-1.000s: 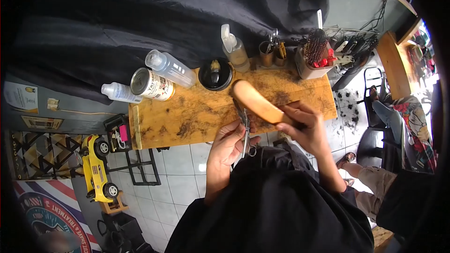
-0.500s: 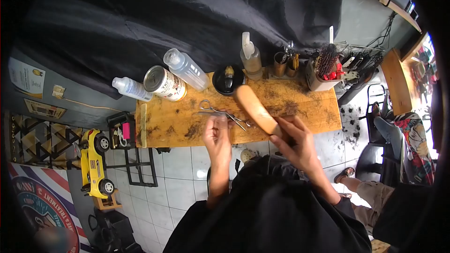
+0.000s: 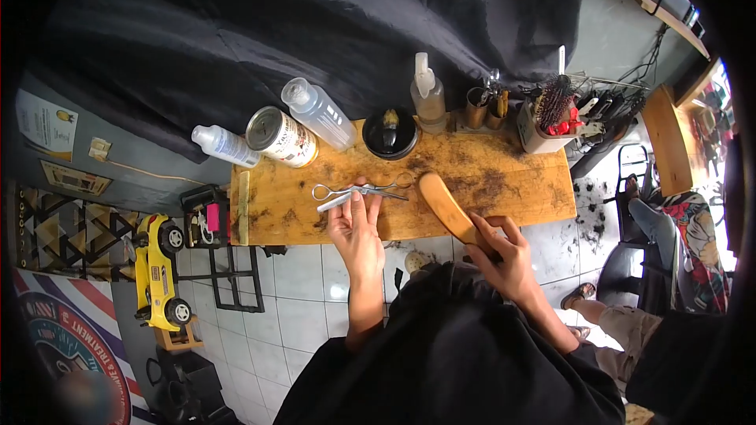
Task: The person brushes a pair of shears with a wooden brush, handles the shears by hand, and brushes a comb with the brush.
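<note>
My left hand (image 3: 356, 238) pinches a pair of silver thinning scissors (image 3: 358, 191), spread wide so that one finger ring points left and the other right. A toothed blade shows at the left side. In my right hand (image 3: 504, 258) is a curved wooden brush (image 3: 449, 206), gripped at its near end and tilted up to the left; its bristles are not plainly visible. Both tools are over the front of a wooden table (image 3: 520, 197) strewn with dark hair clippings. Behind the scissors sits a black bowl (image 3: 370, 149) with a shaving brush (image 3: 390, 130) in it.
Along the table's back stand a tin can (image 3: 279, 138), a clear bottle (image 3: 323, 118), a smaller bottle (image 3: 224, 145), a spray bottle (image 3: 428, 98) and a holder with hairbrushes (image 3: 543, 135). A seated person's leg (image 3: 610, 319) is at right. A yellow toy car (image 3: 164, 275) is at left.
The wooden brush has moved down and right, away from the scissors. My left hand has turned, and the scissors now lie more level and further left.
</note>
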A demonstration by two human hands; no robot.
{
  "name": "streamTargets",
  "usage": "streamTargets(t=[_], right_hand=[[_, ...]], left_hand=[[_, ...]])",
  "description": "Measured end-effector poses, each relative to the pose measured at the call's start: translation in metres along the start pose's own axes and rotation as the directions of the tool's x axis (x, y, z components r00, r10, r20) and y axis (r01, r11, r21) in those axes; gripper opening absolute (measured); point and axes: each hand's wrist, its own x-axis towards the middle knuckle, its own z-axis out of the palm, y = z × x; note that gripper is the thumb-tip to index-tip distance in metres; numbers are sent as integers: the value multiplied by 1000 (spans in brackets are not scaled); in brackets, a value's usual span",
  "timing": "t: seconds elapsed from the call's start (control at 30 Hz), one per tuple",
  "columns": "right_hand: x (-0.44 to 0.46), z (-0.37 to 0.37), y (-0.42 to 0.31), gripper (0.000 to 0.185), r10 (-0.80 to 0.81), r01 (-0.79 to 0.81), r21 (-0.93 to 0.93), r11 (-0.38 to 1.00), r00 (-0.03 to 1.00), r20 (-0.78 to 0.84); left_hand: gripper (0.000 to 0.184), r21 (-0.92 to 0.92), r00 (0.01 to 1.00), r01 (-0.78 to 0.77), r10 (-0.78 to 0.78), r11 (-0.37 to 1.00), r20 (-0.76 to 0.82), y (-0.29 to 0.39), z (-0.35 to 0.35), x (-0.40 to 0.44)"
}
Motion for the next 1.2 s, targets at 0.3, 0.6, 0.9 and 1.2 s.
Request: streamTargets(t=[0.3,0.6,0.9,1.2], right_hand=[[19,22,-16,46,-135,137,83,987,991,-23],[4,-3,-1,45,161,-159,34,987,984,-78],[2,6,-1,49,-54,55,11,998,998,-41],[6,-5,-6,49,-105,91,-79,993,976,-192]], left_hand=[[20,-26,997,-20,22,999,80,-11,17,-12],[25,52,998,-33,30,998,58,-8,24,-17],[19,11,996,-89,89,996,13,-6,35,-22],[19,22,1000,-15,15,1000,-6,-19,33,-26]])
